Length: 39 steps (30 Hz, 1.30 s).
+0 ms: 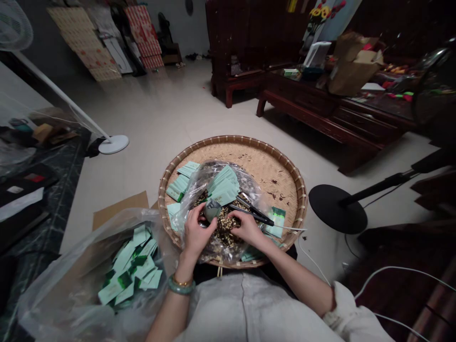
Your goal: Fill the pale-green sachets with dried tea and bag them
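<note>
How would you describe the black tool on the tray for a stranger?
Find the round woven tray in front of the person. On it lies a clear plastic bag. Just beyond the right hand rests a black-handled metal tool, the only long dark thing among pale green packets.

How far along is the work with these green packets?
Done, it seems: a heap of green packets lies in the plastic bag at the left. In hand: the left hand holds a small grey-green packet over dark loose bits, the right hand among them. Left: more pale green packets in the woven basket, bits still heaped.
</note>
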Available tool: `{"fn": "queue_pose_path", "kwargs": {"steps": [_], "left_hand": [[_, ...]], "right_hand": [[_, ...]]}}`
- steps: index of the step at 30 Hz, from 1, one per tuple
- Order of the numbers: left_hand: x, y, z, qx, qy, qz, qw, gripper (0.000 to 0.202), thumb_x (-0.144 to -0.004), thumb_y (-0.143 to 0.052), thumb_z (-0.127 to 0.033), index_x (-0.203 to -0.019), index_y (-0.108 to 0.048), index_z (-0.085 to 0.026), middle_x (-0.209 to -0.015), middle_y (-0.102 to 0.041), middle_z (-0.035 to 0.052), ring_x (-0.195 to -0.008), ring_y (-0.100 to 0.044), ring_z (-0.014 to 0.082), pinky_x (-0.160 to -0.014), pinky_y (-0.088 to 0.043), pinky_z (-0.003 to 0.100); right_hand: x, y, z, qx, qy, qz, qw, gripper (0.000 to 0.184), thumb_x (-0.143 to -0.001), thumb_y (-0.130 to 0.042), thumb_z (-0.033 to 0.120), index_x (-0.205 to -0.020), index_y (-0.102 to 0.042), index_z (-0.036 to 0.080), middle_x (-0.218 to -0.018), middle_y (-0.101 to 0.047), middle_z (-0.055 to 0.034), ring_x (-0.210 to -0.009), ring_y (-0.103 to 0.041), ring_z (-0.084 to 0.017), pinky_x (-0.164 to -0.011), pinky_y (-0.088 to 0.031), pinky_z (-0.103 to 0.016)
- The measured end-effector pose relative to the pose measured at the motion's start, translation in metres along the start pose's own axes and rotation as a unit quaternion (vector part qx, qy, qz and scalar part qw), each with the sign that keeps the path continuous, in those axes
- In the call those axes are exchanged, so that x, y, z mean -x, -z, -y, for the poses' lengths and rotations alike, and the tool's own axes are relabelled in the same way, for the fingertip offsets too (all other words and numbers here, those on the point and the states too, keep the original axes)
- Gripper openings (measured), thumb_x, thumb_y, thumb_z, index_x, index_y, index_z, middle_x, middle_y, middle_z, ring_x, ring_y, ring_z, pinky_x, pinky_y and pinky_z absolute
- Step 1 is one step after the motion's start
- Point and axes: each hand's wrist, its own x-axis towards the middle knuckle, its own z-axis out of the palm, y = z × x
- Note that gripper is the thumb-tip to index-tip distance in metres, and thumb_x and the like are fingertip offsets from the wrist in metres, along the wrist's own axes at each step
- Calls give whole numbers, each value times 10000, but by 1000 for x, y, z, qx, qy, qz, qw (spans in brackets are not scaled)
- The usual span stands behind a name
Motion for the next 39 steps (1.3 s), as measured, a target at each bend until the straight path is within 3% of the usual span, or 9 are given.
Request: {"fn": "queue_pose_path", "kwargs": {"steps": [3, 9, 14, 17, 21, 28, 33, 39], "left_hand": [[0, 0, 1, -1, 3, 3, 1000, 474, -693, -676, -266, -1146, -573, -176, -1025, -628, 86, -735, -612, 159, -678, -540, 290], [0, 1, 3, -8, -10, 21, 1000, 469, -709, -661, -246, -1159, -552, -178, -1065, -612, 93, -758, -601, 159, -696, -545, 303], [-1, 2, 1, -19, -45, 25, 999, 454, -707, -653, -203, -1149, -552, -173, -1066, -611, 99, -878, -594, 199, -679, -550, 301], [-2, 1, -1, -28, -67, 24, 997, 443, -706, -649, -182, -1140, -557, -174, -1061, -618, 99, -918, -585, 214, -667, -550, 297], [-2, 0, -4, -36, -95, 38, 994, 441, -709, -641, -164, -1141, -553, -175, -1075, -621, 101, -970, -566, 231, -676, -546, 309], [-3, -4, -7, -49, -132, 47, 989, 457, -710, -639, -153, -1153, -535, -193, -1078, -626, 85, -1011, -555, 243, -809, -521, 388], [-3, -4, -7, -49, -135, 47, 989, 462, -700, -638, -142, -1149, -538, -196, -1073, -628, 81, -1005, -562, 243, -817, -519, 394], [-3, -5, -5, -41, -127, 47, 990, 468, -706, -636, -147, -1161, -538, -196, -1091, -627, 90, -1008, -562, 242, -782, -532, 377]], "right_hand": [[-3, 2, 0, -62, -26, -9, 998, 326, -592, -567, 77, -891, -646, 179, -907, -685, -13, -841, -615, -188, -806, -460, -314], [-10, 6, -1, -198, -98, 28, 975, 274, -603, -646, 168, -875, -619, 176, -677, -614, 49, -576, -549, -112, -573, -450, -224], [-14, 19, 11, -267, -108, 44, 957, 305, -604, -669, 184, -900, -595, 176, -692, -603, 42, -566, -552, -110, -544, -444, -219], [-18, 34, 27, -226, -74, 31, 971, 294, -612, -655, 165, -902, -610, 164, -695, -592, 41, -579, -532, -104, -549, -423, -210], [-23, 55, 56, -96, 2, 12, 995, 285, -647, -602, 109, -924, -646, 161, -746, -621, 25, -605, -515, -102, -557, -391, -205], [-27, 65, 95, 88, 96, 33, 991, 301, -687, -600, 25, -947, -654, 165, -918, -692, -31, -820, -620, -163, -742, -452, -265], [-28, 64, 100, 131, 130, 42, 982, 282, -726, -636, 52, -984, -640, 165, -968, -691, -59, -903, -629, -190, -798, -474, -303], [-23, 61, 105, 94, 139, 41, 985, 311, -780, -590, 72, -1072, -626, 174, -1026, -679, -76, -927, -630, -185, -810, -499, -317]]}}
